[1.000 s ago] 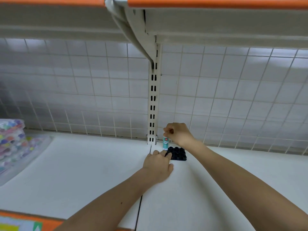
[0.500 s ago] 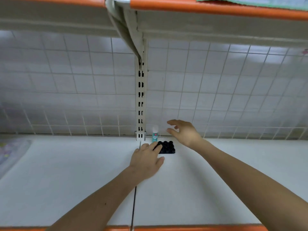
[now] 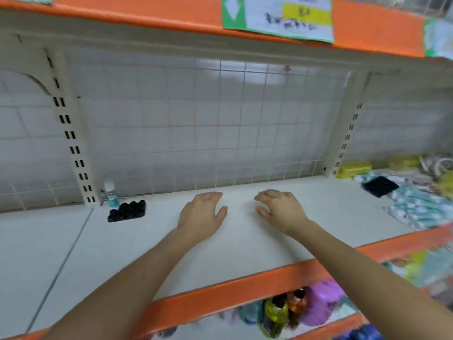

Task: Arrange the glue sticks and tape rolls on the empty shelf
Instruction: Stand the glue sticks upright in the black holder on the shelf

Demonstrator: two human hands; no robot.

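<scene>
One glue stick [image 3: 110,198] stands upright at the shelf's [image 3: 245,246] ten o'clock behind a black tray [image 3: 127,212], while left hand [image 3: 202,214] and right hand [image 3: 282,212] spread empty at centre, so a careless leftward sweep could topple it.
</scene>
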